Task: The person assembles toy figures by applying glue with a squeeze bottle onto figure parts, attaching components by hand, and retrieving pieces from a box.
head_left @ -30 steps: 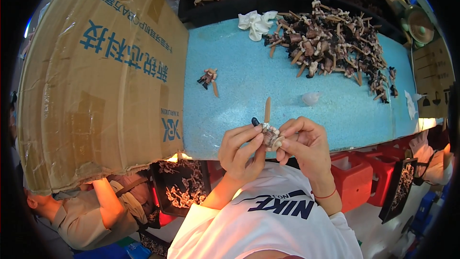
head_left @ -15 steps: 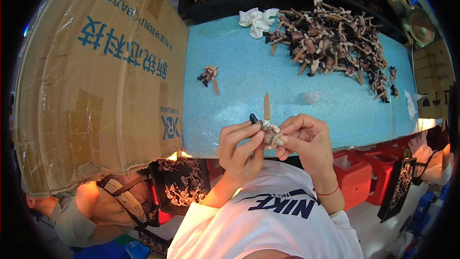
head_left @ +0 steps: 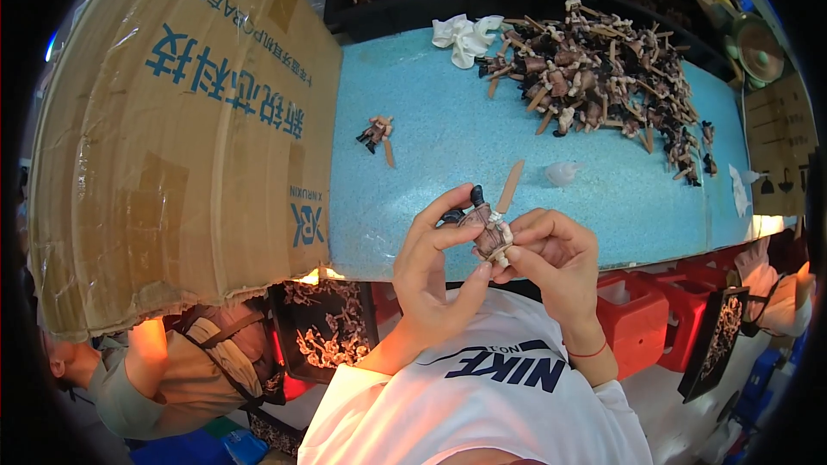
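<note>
Between my two hands, just above the near edge of the blue mat [head_left: 413, 198], is a small brown figurine [head_left: 492, 237] with black boots and a flat tan blade sticking out. My left hand [head_left: 431, 271] grips its body between thumb and fingers, the boots pointing away from me. Thumb and fingertips of my right hand [head_left: 556, 254] pinch the pale end nearest me, partly hiding it. A single similar figurine [head_left: 376, 134] lies on the mat at the left. Farther off, at the right, a large heap of figurines [head_left: 586, 77] covers the mat.
A tall cardboard box [head_left: 189, 146] stands at the left. On the mat are a crumpled white cloth [head_left: 466, 40] and a small translucent bottle [head_left: 563, 174]. Black trays [head_left: 413, 0] of parts line the back. Red stools [head_left: 633, 314] and other people are beside me.
The figurine has turned in my hands, its boots and blade swinging to the right. My left fingers have shifted along its body and the left thumb has dropped lower.
</note>
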`<state>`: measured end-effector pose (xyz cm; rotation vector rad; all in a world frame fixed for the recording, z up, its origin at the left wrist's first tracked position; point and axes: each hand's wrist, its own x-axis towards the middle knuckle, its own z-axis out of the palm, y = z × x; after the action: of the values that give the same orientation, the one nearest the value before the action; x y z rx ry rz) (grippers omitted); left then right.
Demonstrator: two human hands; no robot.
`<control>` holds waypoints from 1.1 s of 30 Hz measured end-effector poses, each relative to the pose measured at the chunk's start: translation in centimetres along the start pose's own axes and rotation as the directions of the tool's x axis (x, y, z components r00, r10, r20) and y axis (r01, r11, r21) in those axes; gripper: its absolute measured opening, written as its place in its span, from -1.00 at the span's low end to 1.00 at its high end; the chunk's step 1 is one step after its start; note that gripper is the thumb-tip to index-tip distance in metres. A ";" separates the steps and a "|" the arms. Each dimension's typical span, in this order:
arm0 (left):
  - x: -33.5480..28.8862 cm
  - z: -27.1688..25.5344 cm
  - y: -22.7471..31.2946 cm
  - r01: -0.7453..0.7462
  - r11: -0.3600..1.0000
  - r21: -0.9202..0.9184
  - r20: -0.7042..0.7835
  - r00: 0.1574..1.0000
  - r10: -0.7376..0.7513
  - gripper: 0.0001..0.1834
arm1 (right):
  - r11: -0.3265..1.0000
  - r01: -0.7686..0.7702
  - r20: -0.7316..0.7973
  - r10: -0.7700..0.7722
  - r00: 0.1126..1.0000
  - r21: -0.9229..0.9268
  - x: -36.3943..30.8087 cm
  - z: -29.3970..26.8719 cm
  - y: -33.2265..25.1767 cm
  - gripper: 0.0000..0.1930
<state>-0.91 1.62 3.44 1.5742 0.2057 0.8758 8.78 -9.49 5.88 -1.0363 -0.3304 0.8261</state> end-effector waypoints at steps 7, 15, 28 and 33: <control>0.4 0.7 1.3 -0.014 0.993 0.116 0.036 0.999 0.010 -0.66 | 0.995 0.050 0.075 -0.043 0.996 -0.091 -0.6 -1.2 -0.6 -0.86; 1.2 1.1 2.2 -0.083 0.968 0.236 0.126 0.991 0.055 -0.66 | 0.988 -0.075 0.145 0.095 0.985 -0.138 -0.1 -1.9 -2.8 -0.51; 1.3 1.6 1.4 -0.081 0.965 0.251 0.148 0.988 0.045 -0.66 | 0.992 -0.033 0.115 0.047 0.992 -0.125 0.3 -2.4 -1.9 -0.52; 2.0 1.1 1.6 -0.121 0.959 0.257 0.237 0.970 0.059 -0.62 | 0.994 -0.030 0.127 0.043 0.991 -0.104 0.4 -2.8 -2.1 -0.51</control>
<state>0.64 1.57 5.76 1.9377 0.0913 0.7524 11.65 -11.46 6.21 -1.0887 -0.4688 0.9195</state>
